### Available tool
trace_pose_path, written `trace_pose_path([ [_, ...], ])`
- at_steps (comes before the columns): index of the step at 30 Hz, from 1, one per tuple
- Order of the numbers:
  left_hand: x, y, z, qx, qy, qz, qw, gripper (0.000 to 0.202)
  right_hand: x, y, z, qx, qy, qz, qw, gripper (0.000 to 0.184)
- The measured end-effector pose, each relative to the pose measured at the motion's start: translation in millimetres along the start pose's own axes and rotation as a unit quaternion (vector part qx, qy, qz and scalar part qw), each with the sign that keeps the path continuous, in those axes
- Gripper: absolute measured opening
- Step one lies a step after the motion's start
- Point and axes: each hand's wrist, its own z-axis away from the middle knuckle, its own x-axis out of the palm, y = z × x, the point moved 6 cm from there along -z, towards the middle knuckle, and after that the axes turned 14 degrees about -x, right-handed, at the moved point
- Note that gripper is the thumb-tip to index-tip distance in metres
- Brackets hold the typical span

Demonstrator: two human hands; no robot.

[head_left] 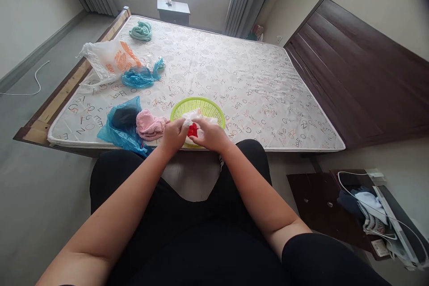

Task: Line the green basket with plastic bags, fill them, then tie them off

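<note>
A thin, crumpled white item with a red patch (192, 131) is pinched between my two hands; whether it is cloth or plastic I cannot tell. My left hand (174, 135) grips its left side, and my right hand (213, 135) closes on the right side. Both are over the near part of a lime-green plastic basket (211, 103), where more white material shows, partly hidden by my fingers. Left of the basket lies a folded pink fluffy cloth (149, 125). Beside that, a blue plastic bag (114, 136) has something dark in it.
The basket rests near the front edge of a letter-printed mattress (248, 85). Farther left lie a white-and-orange plastic bag (110, 60), another blue bag (138, 77) and a teal cloth (140, 31). A dark headboard (355, 71) and a cluttered nightstand (311, 201) stand at right.
</note>
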Motion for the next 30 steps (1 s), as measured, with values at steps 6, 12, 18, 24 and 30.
trace_pose_path([
  [6,15.2,26,17,0.125,-0.054,-0.041,0.990,0.029,17,-8,-6,-0.017,-0.065,0.011,0.998,0.044],
  [12,15.0,31,21,0.154,-0.048,-0.017,0.987,0.029,18,-7,-6,-0.028,-0.069,0.013,0.997,0.036],
  [18,11.1,44,29,0.203,-0.068,0.045,0.976,0.028,35,2,-9,-0.056,-0.089,-0.001,0.994,0.020],
  [24,14.5,40,24,0.186,-0.079,0.054,0.978,0.019,44,8,-10,-0.064,-0.056,-0.130,0.988,0.017],
  [30,25.3,8,12,0.075,-0.141,0.178,0.971,0.063,28,-1,-8,-0.066,0.014,-0.347,0.935,0.023],
])
